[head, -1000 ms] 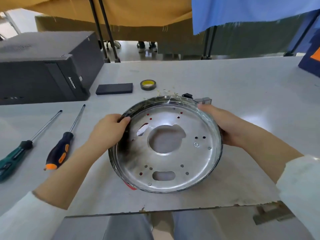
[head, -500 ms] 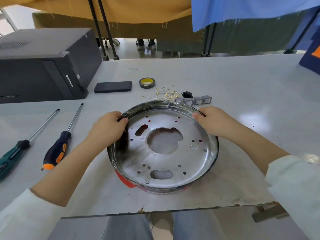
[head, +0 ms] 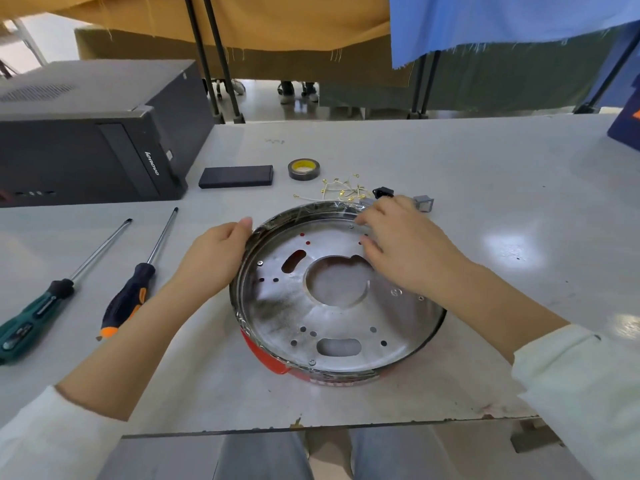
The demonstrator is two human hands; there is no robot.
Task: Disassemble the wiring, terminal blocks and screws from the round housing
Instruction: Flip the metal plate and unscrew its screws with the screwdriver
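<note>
The grip is light on both sides. The left hand rests against the housing's rim at about nine o'clock, thumb on the edge and fingers curled around its outer wall, steadying it. The right hand hovers over the rim at about one o'clock with its fingers loosely bent; whether they pinch anything is hidden beneath the hand, so I cannot tell.

The round housing lies flat on the table, near the front edge, its shiny metal plate facing up and a red shell showing underneath at six o'clock. The plate looks stripped of wiring; a few small screws appear to sit in it.

Just beyond the rim at twelve o'clock lie the loose wires, a black connector and a small grey block. Farther back are a roll of tape and a flat dark box. Two screwdrivers lie to the left at nine o'clock.

Judging by this, the wiring stage seems finished and the remaining screws are in hand. The next move likely calls for picking up a screwdriver while the left hand keeps the housing from turning.
</note>
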